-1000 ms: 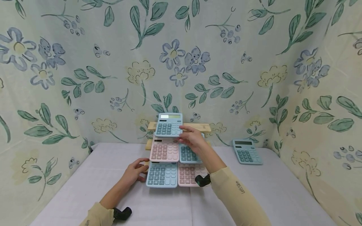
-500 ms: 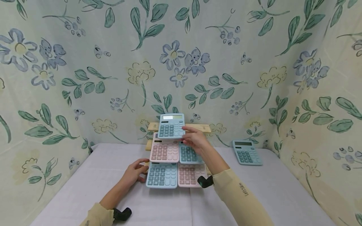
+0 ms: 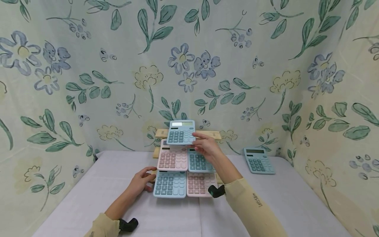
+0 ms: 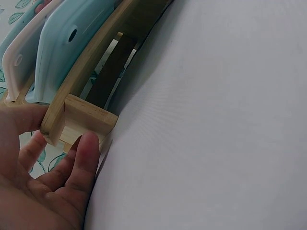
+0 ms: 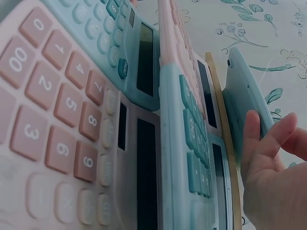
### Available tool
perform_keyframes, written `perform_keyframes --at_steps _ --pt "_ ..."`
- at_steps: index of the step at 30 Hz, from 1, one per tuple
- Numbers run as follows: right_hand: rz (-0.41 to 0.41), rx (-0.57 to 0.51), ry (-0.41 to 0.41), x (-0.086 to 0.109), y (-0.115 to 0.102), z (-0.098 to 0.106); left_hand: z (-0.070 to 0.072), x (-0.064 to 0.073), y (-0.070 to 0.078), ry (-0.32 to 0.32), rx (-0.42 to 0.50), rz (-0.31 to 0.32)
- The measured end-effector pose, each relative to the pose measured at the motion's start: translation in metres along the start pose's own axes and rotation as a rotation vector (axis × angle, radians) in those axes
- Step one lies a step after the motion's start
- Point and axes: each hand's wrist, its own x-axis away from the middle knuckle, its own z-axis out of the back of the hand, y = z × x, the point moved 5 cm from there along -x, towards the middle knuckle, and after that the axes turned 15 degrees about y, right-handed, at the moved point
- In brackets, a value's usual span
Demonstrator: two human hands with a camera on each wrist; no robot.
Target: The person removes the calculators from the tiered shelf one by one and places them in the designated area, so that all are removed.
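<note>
A light blue calculator (image 3: 180,133) stands tilted at the top of a tiered wooden rack (image 3: 213,134). My right hand (image 3: 207,146) pinches it by its right edge; the right wrist view shows its back (image 5: 240,96) against the fingers. Below it, the middle tier bears a pink calculator (image 3: 172,160) and a blue calculator (image 3: 199,162), partly behind my hand. On the bottom tier a blue calculator (image 3: 170,187) leans beside a pink calculator (image 3: 197,186). My left hand (image 3: 139,180) grips the rack's lower left end, thumb and fingers around the wood (image 4: 79,108).
Another blue calculator (image 3: 259,161) lies at the back right of the white-covered table (image 3: 165,217). A floral cloth (image 3: 231,108) hangs close behind the rack and continues down both sides.
My right hand has shifted the top calculator a little to the right along the rack's upper tier. The left hand keeps its place on the rack's lower left end.
</note>
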Motion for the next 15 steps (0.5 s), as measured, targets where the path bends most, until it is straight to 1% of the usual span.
perform_keyframes --at_steps 8,15 --pt "-0.015 -0.042 -0.001 0.001 -0.002 0.01 0.001 0.001 0.0 0.009 -0.008 -0.002" --pt "0.037 -0.043 -0.022 0.004 -0.012 0.021 0.0 0.001 0.001 0.004 -0.002 -0.005"
